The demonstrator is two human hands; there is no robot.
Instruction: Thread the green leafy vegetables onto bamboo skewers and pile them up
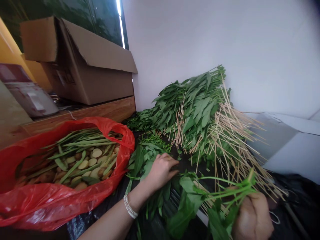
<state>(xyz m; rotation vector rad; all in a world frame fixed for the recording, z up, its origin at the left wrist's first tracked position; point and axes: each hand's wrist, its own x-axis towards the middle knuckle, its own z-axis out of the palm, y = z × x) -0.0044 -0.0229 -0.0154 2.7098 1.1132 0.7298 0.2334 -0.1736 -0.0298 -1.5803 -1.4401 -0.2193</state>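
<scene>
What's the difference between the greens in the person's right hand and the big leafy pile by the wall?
The held greens make a small bunch; the leafy pile is far bigger. The held greens are gripped in the right hand, whereas the leafy pile rests by the wall, many pale sticks poking out. Both have green leaves.

Bag (62,203) left, greens (200,103) right, box (105,83) behind

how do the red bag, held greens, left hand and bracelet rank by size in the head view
1. Red bag
2. Held greens
3. Left hand
4. Bracelet
</scene>
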